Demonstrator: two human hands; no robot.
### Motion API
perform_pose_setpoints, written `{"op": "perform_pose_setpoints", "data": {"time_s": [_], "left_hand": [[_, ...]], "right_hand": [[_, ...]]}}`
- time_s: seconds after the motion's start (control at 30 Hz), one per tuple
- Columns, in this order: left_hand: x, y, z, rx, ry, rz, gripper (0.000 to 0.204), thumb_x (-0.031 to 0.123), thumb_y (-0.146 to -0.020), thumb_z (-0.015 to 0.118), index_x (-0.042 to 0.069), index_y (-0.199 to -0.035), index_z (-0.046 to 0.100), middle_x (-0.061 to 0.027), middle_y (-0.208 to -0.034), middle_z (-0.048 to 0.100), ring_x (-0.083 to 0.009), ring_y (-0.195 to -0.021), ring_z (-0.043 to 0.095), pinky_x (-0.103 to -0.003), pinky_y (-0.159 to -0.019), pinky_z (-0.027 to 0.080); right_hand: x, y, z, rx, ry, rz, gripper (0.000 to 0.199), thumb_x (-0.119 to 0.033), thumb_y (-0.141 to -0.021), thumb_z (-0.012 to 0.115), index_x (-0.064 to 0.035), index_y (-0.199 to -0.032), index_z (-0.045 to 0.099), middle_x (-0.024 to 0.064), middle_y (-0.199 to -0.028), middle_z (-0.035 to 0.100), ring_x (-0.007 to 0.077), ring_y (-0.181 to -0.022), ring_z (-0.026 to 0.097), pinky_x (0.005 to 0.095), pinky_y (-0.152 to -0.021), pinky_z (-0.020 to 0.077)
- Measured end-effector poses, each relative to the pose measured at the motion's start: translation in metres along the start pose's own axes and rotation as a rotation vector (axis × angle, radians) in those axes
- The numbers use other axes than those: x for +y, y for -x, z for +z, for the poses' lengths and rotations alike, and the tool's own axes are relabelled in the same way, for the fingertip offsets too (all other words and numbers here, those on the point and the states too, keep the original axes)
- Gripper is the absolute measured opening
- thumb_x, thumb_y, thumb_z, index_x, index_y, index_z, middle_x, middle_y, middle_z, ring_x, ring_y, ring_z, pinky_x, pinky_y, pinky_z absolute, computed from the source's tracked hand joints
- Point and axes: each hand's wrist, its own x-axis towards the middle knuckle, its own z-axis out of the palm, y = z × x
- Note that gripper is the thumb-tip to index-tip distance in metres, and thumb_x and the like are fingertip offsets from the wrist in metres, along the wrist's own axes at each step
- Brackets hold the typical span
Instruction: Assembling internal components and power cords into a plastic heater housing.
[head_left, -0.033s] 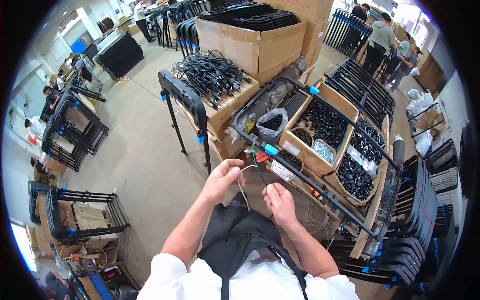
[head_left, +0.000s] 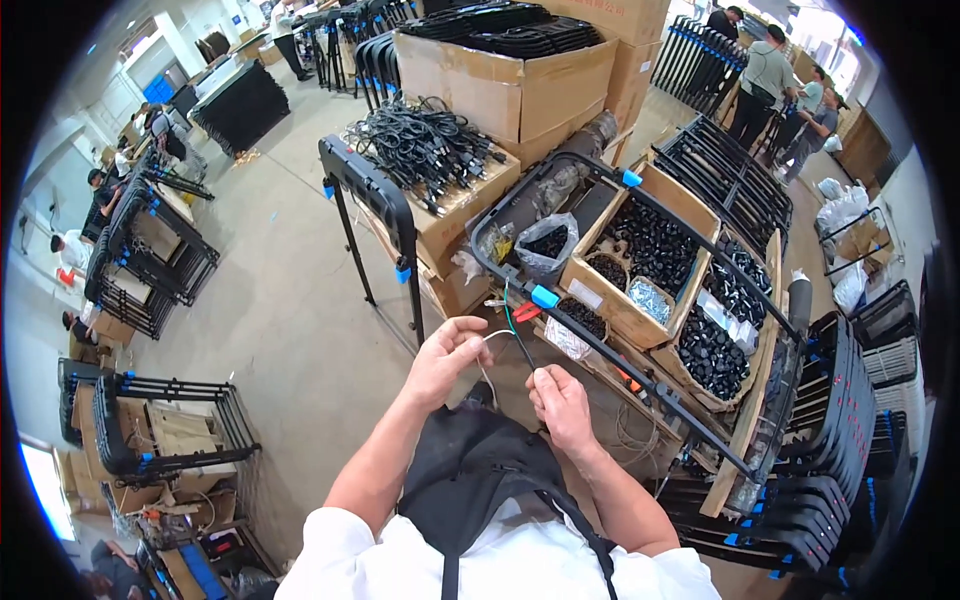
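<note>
My two bare hands meet in front of my dark apron, forearms coming up from below with the elbows out. My left hand point(head_left: 447, 360) is raised a little higher, fingers curled in a closed grip that pinches the pale wire point(head_left: 497, 336) near its end. My right hand point(head_left: 562, 403) sits lower and just beside it, knuckles up, thumb and forefinger closed on the thin dark wire point(head_left: 520, 345).

The dark wire rises at a slant from my right fingertips to the black frame point(head_left: 600, 345), where a green strand runs up to a blue clip point(head_left: 545, 296) on the frame's rail. The pale wire curves in a short arc from my left fingers toward the same spot. A red-handled tool point(head_left: 527, 312) lies just beside the clip.

The frame is a long black loop of tube laid slantwise across open cardboard boxes point(head_left: 640, 262) of small black parts on the bench. A clear bag of black parts point(head_left: 547, 245) stands inside the loop's far end. A heap of black cables point(head_left: 425, 148) lies on a carton to the left.
</note>
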Motion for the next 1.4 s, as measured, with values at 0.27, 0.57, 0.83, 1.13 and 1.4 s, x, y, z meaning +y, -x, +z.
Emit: {"op": "perform_pose_setpoints", "data": {"time_s": [0.27, 0.57, 0.83, 1.13, 1.4], "left_hand": [[-0.004, -0.003, 0.004, 0.186, 0.113, -0.007, 0.04, 0.019, -0.103, 0.07, -0.001, -0.138, 0.065, -0.0018, -0.097, 0.073, -0.0111, -0.089, 0.068, -0.029, -0.087, 0.054], [-0.021, -0.043, -0.039, 0.119, -0.79, -0.054, 0.027, 0.022, -0.107, 0.06, 0.007, -0.125, 0.075, -0.0097, -0.106, 0.069, -0.0207, -0.096, 0.065, -0.035, -0.089, 0.051], [-0.062, -0.113, -0.076, -0.059, -0.786, 0.207, 0.032, 0.026, -0.111, 0.052, 0.006, -0.11, 0.077, -0.0139, -0.114, 0.067, -0.0261, -0.107, 0.062, -0.039, -0.097, 0.049], [-0.08, -0.182, -0.102, 0.007, -0.49, -0.411, 0.032, 0.029, -0.113, 0.045, 0.003, -0.105, 0.062, -0.0022, -0.076, 0.06, -0.0129, -0.071, 0.056, -0.033, -0.07, 0.048], [-0.087, -0.226, -0.129, -0.338, -0.654, -0.451, 0.036, 0.033, -0.112, 0.045, 0.003, -0.104, 0.063, -0.0059, -0.079, 0.062, -0.0187, -0.074, 0.06, -0.036, -0.071, 0.05]], "right_hand": [[0.026, -0.013, 0.0, -0.006, 0.483, 0.076, 0.035, -0.03, -0.104, 0.06, 0.0004, -0.089, 0.069, 0.0078, -0.068, 0.065, 0.0175, -0.06, 0.061, 0.0362, -0.059, 0.0478], [0.028, -0.031, 0.017, -0.032, 0.81, -0.043, 0.033, -0.032, -0.101, 0.062, -0.0008, -0.095, 0.07, 0.0223, -0.082, 0.071, 0.0412, -0.08, 0.072, 0.048, -0.073, 0.0539], [0.035, -0.079, 0.031, -0.052, 0.854, 0.123, 0.033, -0.033, -0.102, 0.06, -0.0012, -0.096, 0.068, 0.0232, -0.084, 0.07, 0.0432, -0.083, 0.07, 0.05, -0.075, 0.0531], [0.056, -0.144, 0.051, 0.049, 0.738, 0.306, 0.038, -0.035, -0.104, 0.054, -0.0006, -0.097, 0.068, 0.0219, -0.086, 0.07, 0.041, -0.085, 0.069, 0.0483, -0.079, 0.0528], [0.065, -0.162, 0.053, 0.12, 0.699, 0.399, 0.038, -0.035, -0.104, 0.053, -0.0009, -0.095, 0.068, 0.0198, -0.086, 0.07, 0.0382, -0.086, 0.07, 0.0467, -0.081, 0.053]]}}
